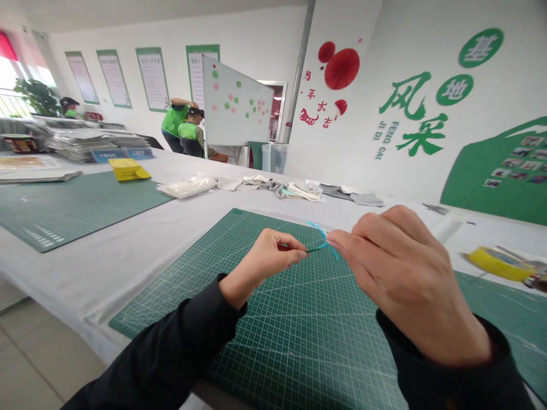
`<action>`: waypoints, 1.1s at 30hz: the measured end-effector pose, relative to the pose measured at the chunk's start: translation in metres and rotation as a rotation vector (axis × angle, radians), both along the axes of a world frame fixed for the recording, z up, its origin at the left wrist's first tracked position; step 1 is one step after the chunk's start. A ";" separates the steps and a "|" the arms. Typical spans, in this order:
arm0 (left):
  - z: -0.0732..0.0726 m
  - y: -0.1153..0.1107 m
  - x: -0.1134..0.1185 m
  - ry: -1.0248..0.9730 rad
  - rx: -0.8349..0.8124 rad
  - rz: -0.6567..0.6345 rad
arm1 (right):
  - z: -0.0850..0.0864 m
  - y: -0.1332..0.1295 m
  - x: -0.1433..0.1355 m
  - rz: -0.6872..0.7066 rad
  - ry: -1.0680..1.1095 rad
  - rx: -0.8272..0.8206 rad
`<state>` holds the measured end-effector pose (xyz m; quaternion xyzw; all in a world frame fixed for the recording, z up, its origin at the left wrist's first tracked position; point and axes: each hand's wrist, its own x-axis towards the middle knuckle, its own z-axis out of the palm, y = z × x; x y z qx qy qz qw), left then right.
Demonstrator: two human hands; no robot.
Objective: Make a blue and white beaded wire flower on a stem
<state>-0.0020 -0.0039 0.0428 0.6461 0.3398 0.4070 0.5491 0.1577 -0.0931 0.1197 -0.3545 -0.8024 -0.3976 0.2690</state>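
My left hand and my right hand are raised just above a green cutting mat, fingertips almost meeting. Between them runs a thin teal cord. The left fingers pinch its darker end. The right thumb and forefinger pinch the other part, where a light blue loop sticks up. Both sleeves are black.
A yellow tape roll lies at the right. Folded fabric pieces and a plastic bag sit further back. A second green mat with a yellow box is at the left. People in green shirts are by a whiteboard.
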 end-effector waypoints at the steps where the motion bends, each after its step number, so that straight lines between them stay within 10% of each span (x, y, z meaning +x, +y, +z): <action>1: 0.000 0.000 0.000 -0.006 -0.021 -0.021 | 0.000 0.000 0.001 0.007 0.005 -0.003; 20: -0.003 0.004 -0.002 -0.440 -0.320 -0.186 | -0.002 -0.014 -0.017 0.103 0.030 -0.022; 33: 0.003 0.005 -0.003 -0.608 -0.256 -0.043 | -0.002 -0.022 -0.025 0.074 -0.035 -0.077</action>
